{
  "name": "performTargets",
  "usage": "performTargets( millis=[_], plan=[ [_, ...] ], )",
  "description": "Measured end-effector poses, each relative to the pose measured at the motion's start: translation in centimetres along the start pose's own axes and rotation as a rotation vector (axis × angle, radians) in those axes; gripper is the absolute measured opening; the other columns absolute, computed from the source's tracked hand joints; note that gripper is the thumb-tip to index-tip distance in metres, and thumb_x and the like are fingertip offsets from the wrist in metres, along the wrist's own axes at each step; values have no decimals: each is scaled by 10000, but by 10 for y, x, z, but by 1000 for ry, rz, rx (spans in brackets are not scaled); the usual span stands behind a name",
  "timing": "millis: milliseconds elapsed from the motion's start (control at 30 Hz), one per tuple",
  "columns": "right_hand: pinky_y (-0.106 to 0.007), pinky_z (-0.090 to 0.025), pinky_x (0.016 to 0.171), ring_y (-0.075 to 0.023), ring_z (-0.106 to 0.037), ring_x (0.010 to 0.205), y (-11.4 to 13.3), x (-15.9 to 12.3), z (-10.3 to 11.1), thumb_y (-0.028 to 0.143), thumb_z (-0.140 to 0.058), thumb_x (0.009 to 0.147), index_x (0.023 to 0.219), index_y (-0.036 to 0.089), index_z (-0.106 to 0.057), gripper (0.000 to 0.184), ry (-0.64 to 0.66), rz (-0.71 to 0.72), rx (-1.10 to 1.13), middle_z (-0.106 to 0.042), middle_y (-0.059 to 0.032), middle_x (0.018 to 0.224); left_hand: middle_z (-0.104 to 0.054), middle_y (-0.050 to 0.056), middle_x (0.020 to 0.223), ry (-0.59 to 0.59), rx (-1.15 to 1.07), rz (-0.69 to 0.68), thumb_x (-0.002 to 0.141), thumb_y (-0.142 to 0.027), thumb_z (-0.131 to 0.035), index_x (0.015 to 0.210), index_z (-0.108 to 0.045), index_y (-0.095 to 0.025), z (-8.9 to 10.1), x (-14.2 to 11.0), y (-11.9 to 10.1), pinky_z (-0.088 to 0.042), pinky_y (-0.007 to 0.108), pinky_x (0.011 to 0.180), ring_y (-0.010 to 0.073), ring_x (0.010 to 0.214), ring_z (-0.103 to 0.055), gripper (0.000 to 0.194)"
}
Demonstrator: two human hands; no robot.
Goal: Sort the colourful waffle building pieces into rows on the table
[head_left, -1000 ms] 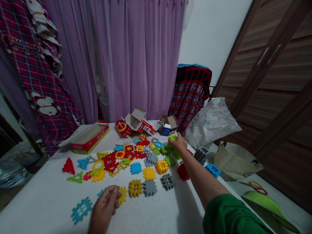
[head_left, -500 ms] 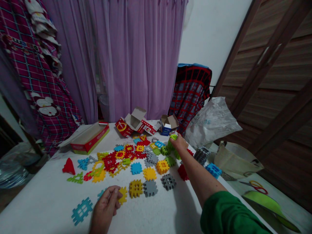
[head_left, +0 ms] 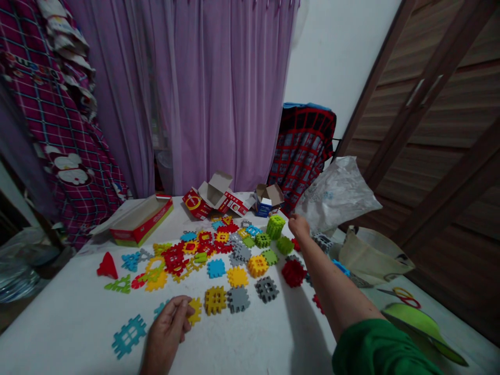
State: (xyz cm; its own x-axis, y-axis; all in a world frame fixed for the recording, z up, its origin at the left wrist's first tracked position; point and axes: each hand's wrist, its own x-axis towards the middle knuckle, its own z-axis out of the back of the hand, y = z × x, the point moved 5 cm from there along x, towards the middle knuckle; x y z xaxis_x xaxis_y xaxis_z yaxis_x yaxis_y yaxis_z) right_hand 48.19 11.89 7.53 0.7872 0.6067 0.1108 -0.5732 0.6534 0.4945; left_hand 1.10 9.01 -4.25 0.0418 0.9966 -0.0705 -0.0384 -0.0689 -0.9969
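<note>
My left hand point(head_left: 172, 319) rests low on the table with its fingers curled and pressed together. It covers part of a yellow notched block point(head_left: 194, 311) and lies beside two blue ones, one a window-shaped piece point(head_left: 128, 336). Whether something sits inside its fingers is hidden. My right hand point(head_left: 300, 227) reaches to the far right side, its fingers mostly turned away from view. Just left of it stands a tall stack of light green blocks point(head_left: 275, 227), apart from the hand. A dark red stack point(head_left: 294, 273) sits nearer, beside my right forearm.
Many interlocking plastic blocks are spread mid-table, including a yellow stack point(head_left: 216, 300) and grey pieces point(head_left: 266, 289). Behind them are an opened red box point(head_left: 197, 204) and a blue box point(head_left: 262, 208). A long box tray point(head_left: 142, 229) is left; scissors point(head_left: 404, 297) lie right.
My right hand has let go of the light green stack and moved right, leaving it standing on the table. My left hand has stayed in place.
</note>
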Motion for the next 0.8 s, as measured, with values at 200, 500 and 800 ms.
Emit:
performTargets(
  millis=[200,500,800],
  plan=[
    [-420,-543,887,-207,-628,1051,-4,1,-8,358,-597,957,1249,190,-586,337,75,76,-18,-601,-83,1264,-629,12,666,8,-13,-19,616,-781,-651,890,-663,-178,0,3,8,-356,201,352,120,463,-515,663],
    [-421,-541,891,-207,-627,1054,-1,-6,-15,358,-595,959,1249,192,-586,335,68,65,-52,-601,-83,1266,-630,12,667,5,-18,-10,602,-779,-663,896,-663,-175,1,4,10,-360,204,355,122,467,-517,672],
    [-400,-517,926,-228,-625,1107,1,-14,-9,363,-547,975,1291,201,-584,357,50,49,-103,-621,-98,1280,-636,15,680,17,-3,-24,620,-777,-654,896,-663,-178,1,3,8,-372,206,361,121,471,-523,659]
  ],
)
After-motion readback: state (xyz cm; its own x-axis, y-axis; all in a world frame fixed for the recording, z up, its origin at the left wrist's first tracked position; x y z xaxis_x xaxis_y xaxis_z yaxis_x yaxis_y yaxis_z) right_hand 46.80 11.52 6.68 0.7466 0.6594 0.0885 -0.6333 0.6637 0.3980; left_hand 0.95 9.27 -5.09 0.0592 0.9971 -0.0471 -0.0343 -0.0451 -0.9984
